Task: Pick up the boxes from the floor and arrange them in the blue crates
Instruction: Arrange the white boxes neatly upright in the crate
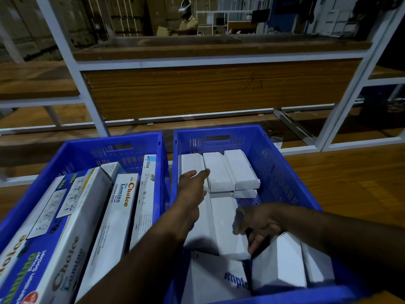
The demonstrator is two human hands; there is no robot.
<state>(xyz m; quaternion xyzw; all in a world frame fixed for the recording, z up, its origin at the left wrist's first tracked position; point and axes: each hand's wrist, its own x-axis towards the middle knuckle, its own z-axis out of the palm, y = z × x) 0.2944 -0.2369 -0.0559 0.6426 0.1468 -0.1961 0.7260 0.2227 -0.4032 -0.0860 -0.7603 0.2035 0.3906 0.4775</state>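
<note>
Two blue crates stand side by side. The left crate (72,150) holds several long printed extension-socket boxes (114,218) lying lengthwise. The right crate (282,172) holds several plain white boxes (219,172), three in a row at the far end. My left hand (192,185) reaches over the divide into the right crate, fingers spread, resting on the far-left white box. My right hand (256,224) is lower in the right crate, fingers curled on the top edge of a tilted white box (278,264) at the near right.
A white metal rack with wooden shelves (197,88) stands right behind the crates. Wooden floor (350,176) stretches to the right. Another person (186,23) with a headset stands far back, holding cardboard.
</note>
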